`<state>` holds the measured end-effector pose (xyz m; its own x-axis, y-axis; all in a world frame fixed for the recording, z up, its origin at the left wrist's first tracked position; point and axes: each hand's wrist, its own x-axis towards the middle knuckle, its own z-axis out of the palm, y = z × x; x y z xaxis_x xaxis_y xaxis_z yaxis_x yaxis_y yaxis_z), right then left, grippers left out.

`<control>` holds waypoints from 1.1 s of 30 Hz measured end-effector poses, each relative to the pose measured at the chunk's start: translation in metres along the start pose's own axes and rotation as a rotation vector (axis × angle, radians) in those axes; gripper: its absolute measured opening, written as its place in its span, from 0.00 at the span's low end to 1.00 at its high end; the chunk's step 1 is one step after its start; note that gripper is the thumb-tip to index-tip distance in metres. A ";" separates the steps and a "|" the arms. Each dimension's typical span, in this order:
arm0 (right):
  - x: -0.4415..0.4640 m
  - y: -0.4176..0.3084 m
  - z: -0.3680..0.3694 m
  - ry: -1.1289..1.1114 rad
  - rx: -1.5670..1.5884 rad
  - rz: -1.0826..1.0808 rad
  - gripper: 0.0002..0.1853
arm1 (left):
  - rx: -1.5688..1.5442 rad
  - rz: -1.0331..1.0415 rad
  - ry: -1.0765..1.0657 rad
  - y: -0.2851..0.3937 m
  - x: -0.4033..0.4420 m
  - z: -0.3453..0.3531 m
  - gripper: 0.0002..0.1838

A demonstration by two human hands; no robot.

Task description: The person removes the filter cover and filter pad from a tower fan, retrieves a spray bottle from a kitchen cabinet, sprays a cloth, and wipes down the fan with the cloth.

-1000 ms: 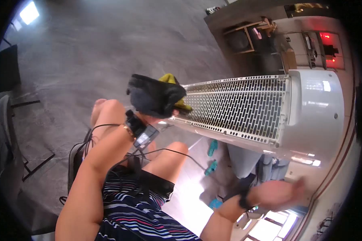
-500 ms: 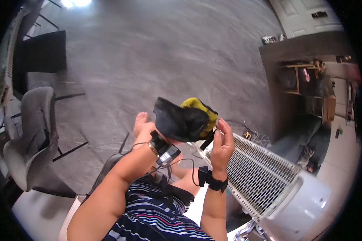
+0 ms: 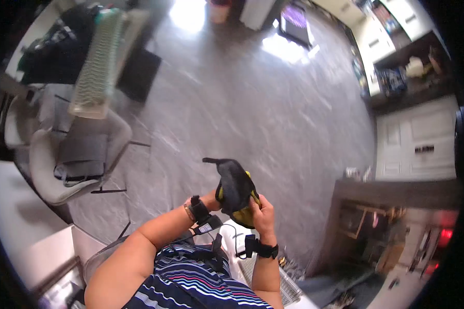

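A soft black fabric piece with a yellow lining point(image 3: 234, 188) is held up in front of my body; its exact kind I cannot make out. A narrow black strap or flap sticks out from its top left. My right hand point(image 3: 263, 215) pinches its right edge, thumb on the near side. On the other side, my left hand point(image 3: 211, 201) is against or behind the fabric, and most of its fingers are hidden. Both wrists wear black straps with small devices. A black box with a label point(image 3: 207, 225) and cables hangs by my left wrist.
Grey chairs point(image 3: 82, 159) stand at the left, beside a long pale perforated panel point(image 3: 95, 67). A white slatted unit point(image 3: 288, 288) is low at my right. Dark shelving point(image 3: 345, 216) and a white door point(image 3: 417, 144) line the right side.
The view has swung, showing more of the room ahead. The fabric piece has turned upright, and my right hand, loosely beside it before, now grips its edge.
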<state>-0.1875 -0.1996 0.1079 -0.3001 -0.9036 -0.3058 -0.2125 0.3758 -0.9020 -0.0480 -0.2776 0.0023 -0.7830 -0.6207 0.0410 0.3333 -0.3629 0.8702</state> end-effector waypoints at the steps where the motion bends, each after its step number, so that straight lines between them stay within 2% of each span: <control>1: 0.014 -0.010 0.003 -0.035 0.001 -0.046 0.11 | -0.211 -0.048 0.077 0.011 0.007 -0.010 0.24; 2: 0.027 -0.017 0.006 -0.046 0.057 -0.069 0.11 | -0.422 -0.089 0.146 0.024 0.011 -0.020 0.24; 4: 0.047 -0.044 0.015 -0.088 0.122 -0.127 0.11 | -0.415 -0.024 0.248 0.080 0.005 -0.032 0.22; 6: 0.064 -0.064 0.014 -0.126 0.442 -0.071 0.10 | 0.271 -0.265 0.309 0.120 -0.005 -0.049 0.22; 7: 0.064 -0.087 0.011 -0.133 0.473 -0.073 0.11 | 0.149 -0.444 0.317 0.142 -0.013 -0.051 0.22; 8: 0.068 -0.097 0.006 -0.155 0.484 -0.101 0.11 | 0.174 -0.423 0.336 0.145 -0.017 -0.053 0.22; 10: 0.080 -0.109 -0.001 -0.183 0.543 -0.070 0.12 | -0.552 -0.323 0.458 0.154 -0.023 -0.055 0.24; 11: 0.082 -0.119 -0.003 -0.234 0.561 -0.082 0.13 | -0.562 -0.319 0.454 0.168 -0.025 -0.049 0.32; 12: 0.089 -0.123 0.000 -0.270 0.570 -0.103 0.13 | -0.603 -0.284 0.406 0.163 -0.022 -0.054 0.37; 14: 0.105 -0.130 -0.001 -0.344 0.612 -0.106 0.13 | -0.525 -0.289 0.424 0.181 -0.007 -0.039 0.37; 15: 0.114 -0.134 -0.001 -0.371 0.612 -0.124 0.13 | -0.423 -0.314 0.532 0.175 0.008 -0.037 0.37; 16: 0.125 -0.135 -0.002 -0.389 0.612 -0.142 0.13 | -0.413 -0.291 0.539 0.177 0.023 -0.031 0.37; 18: 0.150 -0.140 -0.006 -0.456 0.528 -0.200 0.12 | -0.173 -0.309 0.568 0.181 0.055 -0.021 0.36; 19: 0.161 -0.147 -0.009 -0.489 0.521 -0.197 0.13 | -0.152 -0.300 0.594 0.174 0.073 -0.021 0.35; 22: 0.206 -0.150 -0.031 -0.533 0.331 -0.304 0.15 | -0.141 -0.250 0.520 0.167 0.136 -0.018 0.35; 24: 0.231 -0.158 -0.056 -0.575 0.268 -0.326 0.17 | -0.197 -0.247 0.534 0.162 0.178 -0.017 0.32; 26: 0.261 -0.167 -0.077 -0.548 0.058 -0.444 0.16 | -0.162 -0.204 0.477 0.159 0.216 -0.022 0.31; 27: 0.278 -0.163 -0.082 -0.541 0.235 -0.369 0.14 | -0.142 -0.161 0.556 0.156 0.233 -0.025 0.25; 28: 0.295 -0.166 -0.090 -0.575 0.231 -0.372 0.14 | -0.147 -0.145 0.585 0.154 0.249 -0.034 0.25; 30: 0.327 -0.169 -0.108 -0.459 0.369 -0.260 0.11 | -0.039 -0.109 0.713 0.146 0.273 -0.054 0.18; 31: 0.342 -0.165 -0.111 -0.401 0.433 -0.245 0.10 | -0.107 -0.162 0.809 0.161 0.280 -0.053 0.13; 33: 0.366 -0.168 -0.121 -0.409 0.480 -0.205 0.11 | -0.188 -0.143 0.837 0.166 0.290 -0.069 0.12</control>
<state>-0.3742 -0.5682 0.1845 0.1002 -0.9878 -0.1190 0.2383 0.1399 -0.9611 -0.1835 -0.5658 0.1245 -0.2045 -0.8407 -0.5013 0.4007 -0.5392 0.7407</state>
